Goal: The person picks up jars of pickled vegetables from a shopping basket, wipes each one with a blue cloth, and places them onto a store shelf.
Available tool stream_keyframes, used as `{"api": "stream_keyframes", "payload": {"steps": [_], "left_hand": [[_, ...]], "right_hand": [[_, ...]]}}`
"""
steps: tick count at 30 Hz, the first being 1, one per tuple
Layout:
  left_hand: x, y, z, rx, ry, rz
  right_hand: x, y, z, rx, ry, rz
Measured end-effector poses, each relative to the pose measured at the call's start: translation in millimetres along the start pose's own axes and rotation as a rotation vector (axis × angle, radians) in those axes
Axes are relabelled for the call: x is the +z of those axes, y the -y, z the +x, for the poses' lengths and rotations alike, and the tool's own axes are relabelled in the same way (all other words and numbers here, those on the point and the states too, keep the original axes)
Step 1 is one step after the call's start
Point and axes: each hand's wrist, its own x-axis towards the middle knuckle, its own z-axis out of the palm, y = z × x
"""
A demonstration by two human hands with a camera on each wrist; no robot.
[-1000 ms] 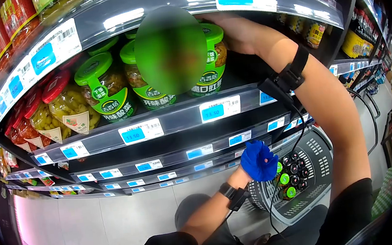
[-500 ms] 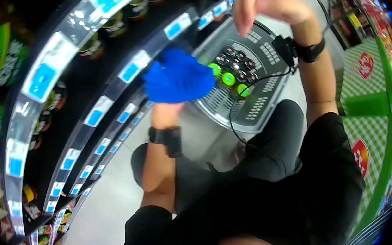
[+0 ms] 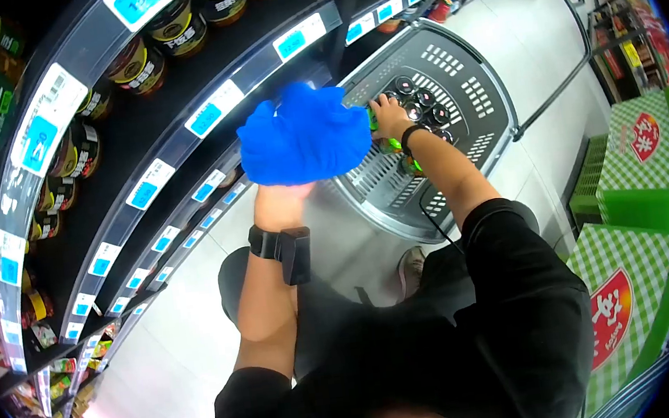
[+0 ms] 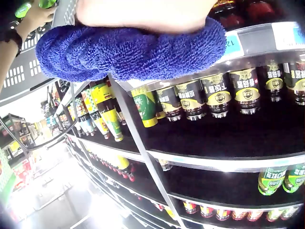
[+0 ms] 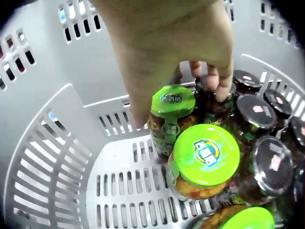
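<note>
In the head view my left hand (image 3: 287, 194) holds a bunched blue towel (image 3: 305, 134), which hides the fingers. The left wrist view shows its looped pile close up, below the back of the hand. My right hand (image 3: 390, 116) reaches down into the grey shopping basket (image 3: 495, 96). In the right wrist view it straddles a jar with a green lid (image 5: 174, 101), thumb on one side and fingers on the other. The fingertips (image 5: 222, 91) overlap a dark-lidded jar behind it. Another green-lidded jar (image 5: 206, 155) and several dark-lidded jars (image 5: 272, 164) stand alongside.
Shelves of jars with price-tag rails (image 3: 212, 111) curve along the left. The basket's black handle (image 3: 581, 57) sticks out to the right. Green checkered boxes (image 3: 640, 141) stand at the right edge. A shoe (image 3: 412, 270) is on the pale floor just below the basket.
The view has turned from the upper shelf down to the basket. My right hand has come from behind the shelf rail, over the basket and down among the jars. The left keeps the towel.
</note>
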Motion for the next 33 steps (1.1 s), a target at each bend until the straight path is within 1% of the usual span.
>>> {"api": "stream_keyframes", "payload": {"steps": [2,3,4,6,7,9,10,11,12,14,15,16,18,19,21,22,23,24,26,27,28,30,31,33], "left_hand": [[-6,2,-7,0.053,-0.029,-0.008],[-1,3,-13,0.076,-0.046,-0.012],[7,4,-15,0.069,-0.012,0.009],[41,5,-15,0.06,0.065,0.048],[35,5,-17,0.092,-0.055,0.056],[15,5,-18,0.151,-0.291,0.072],[15,3,-17,0.14,-0.301,0.051],[16,0,-17,0.133,-0.313,0.029],[18,-1,-19,0.12,-0.33,0.005],[34,4,-19,0.162,-0.26,0.102],[41,3,-17,0.185,-0.22,0.156],[41,0,-17,0.276,-0.311,0.813],[32,-1,-23,0.394,-0.464,2.132],[25,-1,-22,0.356,-0.437,1.47],[11,0,-16,0.218,-0.314,0.148],[23,1,-18,0.277,-0.394,0.631],[30,-2,-20,0.297,-0.421,0.812],[33,-2,-17,0.318,-0.41,0.896],[32,-2,-6,0.372,-0.382,1.07],[31,0,0,0.414,-0.372,1.177],[33,4,6,0.441,-0.362,1.264],[40,16,13,0.458,-0.33,1.326],[44,26,18,0.441,-0.296,1.307],[55,46,21,0.388,-0.219,1.232]], "right_hand": [[11,14,2,0.047,-0.075,-0.186],[16,19,-1,0.025,-0.13,-0.263],[29,19,4,0.031,-0.156,-0.27],[36,26,11,0.042,-0.214,-0.292],[40,21,6,-0.062,-0.165,-0.277],[71,13,7,-0.202,-0.211,-0.116],[80,9,12,-0.279,-0.24,-0.043],[66,16,5,-0.257,-0.135,0.035],[63,24,3,-0.24,-0.113,0.085],[55,32,-1,-0.197,-0.067,0.177],[67,30,8,-0.161,-0.028,0.245],[79,29,16,-0.221,-0.096,0.194],[58,31,9,-0.21,0.003,0.178],[46,32,1,-0.177,-0.028,0.251],[9,32,-19,-0.1,-0.093,0.386],[-1,27,-28,-0.145,-0.144,0.503],[-13,21,-31,-0.191,-0.204,0.619],[-31,14,-34,-0.241,-0.271,0.731],[-74,4,-45,-0.24,-0.315,0.874],[-115,10,-64,-0.106,-0.099,1.231],[-140,3,-70,-0.132,-0.079,1.266],[-199,12,-99,-0.093,-0.038,1.38],[-219,21,-112,-0.117,-0.08,1.397],[-240,47,-139,-0.155,-0.153,1.434]]}}
